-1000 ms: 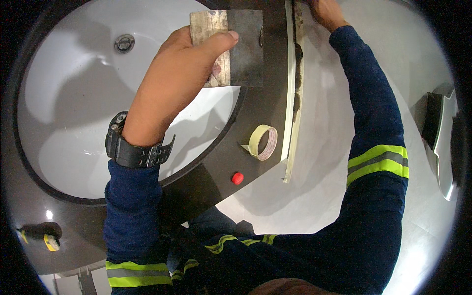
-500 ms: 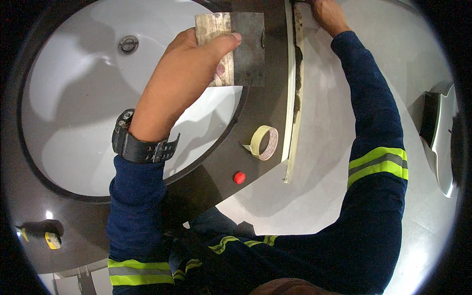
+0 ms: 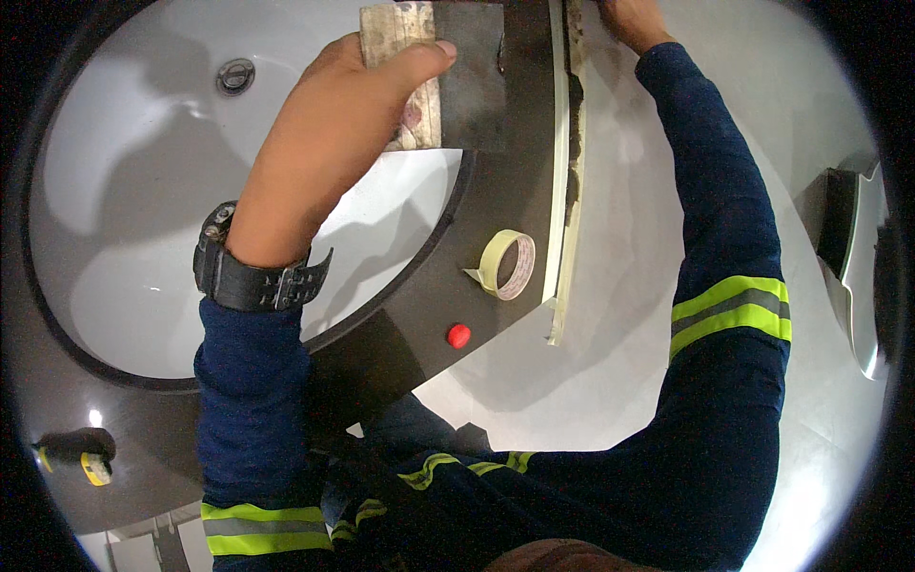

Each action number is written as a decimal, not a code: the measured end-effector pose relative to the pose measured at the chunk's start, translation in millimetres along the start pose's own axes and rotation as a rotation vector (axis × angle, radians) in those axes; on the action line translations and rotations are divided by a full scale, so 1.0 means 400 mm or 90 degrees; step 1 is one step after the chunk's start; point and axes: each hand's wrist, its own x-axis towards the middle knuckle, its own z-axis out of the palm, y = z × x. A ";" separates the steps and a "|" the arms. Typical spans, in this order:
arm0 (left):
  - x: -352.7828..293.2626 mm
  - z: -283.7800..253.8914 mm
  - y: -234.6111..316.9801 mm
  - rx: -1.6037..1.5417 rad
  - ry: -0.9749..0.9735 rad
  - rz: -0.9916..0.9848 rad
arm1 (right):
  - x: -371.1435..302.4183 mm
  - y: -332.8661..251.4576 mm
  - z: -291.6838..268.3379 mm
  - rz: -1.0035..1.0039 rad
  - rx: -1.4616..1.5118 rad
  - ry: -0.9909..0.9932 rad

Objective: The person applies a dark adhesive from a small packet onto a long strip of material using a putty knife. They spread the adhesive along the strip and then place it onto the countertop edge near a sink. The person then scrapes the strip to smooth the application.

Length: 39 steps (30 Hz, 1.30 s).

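My left hand (image 3: 381, 81) grips a wide, flat scraper by its worn, pale handle, thumb on top. The scraper's dark grey blade (image 3: 474, 91) points right, above the brown countertop (image 3: 410, 329) beside the sink. My right hand (image 3: 637, 19) is at the top edge, by the far end of a dark joint (image 3: 574, 143) between counter and wall. Its fingertips are cut off or too dark to read. Pale masking tape strips (image 3: 555, 191) run along both sides of this joint.
A white oval sink basin (image 3: 124, 286) with a round drain (image 3: 234, 76) fills the left. On the counter are a masking tape roll (image 3: 505, 265), a red cap (image 3: 458, 336) and a yellow and black tool (image 3: 95, 467). A white fixture (image 3: 858, 276) juts out at right.
The view has shifted slightly, and my left hand with the scraper appears a little higher and farther left. My right hand stays near the far end of the joint, higher in the picture.
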 end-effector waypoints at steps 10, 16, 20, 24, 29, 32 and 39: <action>-0.005 -0.009 -0.017 0.016 0.030 0.049 | -0.069 -0.024 -0.017 -0.054 -0.064 0.009; 0.003 -0.019 -0.027 0.085 0.033 0.059 | -0.106 -0.088 -0.083 -0.023 -0.009 -0.059; 0.007 -0.033 -0.018 0.102 0.035 -0.003 | -0.137 -0.108 -0.095 -0.035 -0.017 -0.067; -0.031 0.025 0.066 -0.085 0.052 -0.076 | -0.199 -0.148 -0.134 -0.030 0.035 -0.084; -0.040 0.013 0.073 -0.083 0.041 -0.065 | -0.235 -0.206 -0.174 -0.010 0.054 -0.117; -0.050 0.007 0.058 -0.100 0.045 -0.015 | -0.240 -0.221 -0.189 -0.024 0.037 -0.134; -0.038 0.014 0.033 -0.093 0.049 0.031 | -0.308 -0.234 -0.194 -0.065 -0.028 -0.147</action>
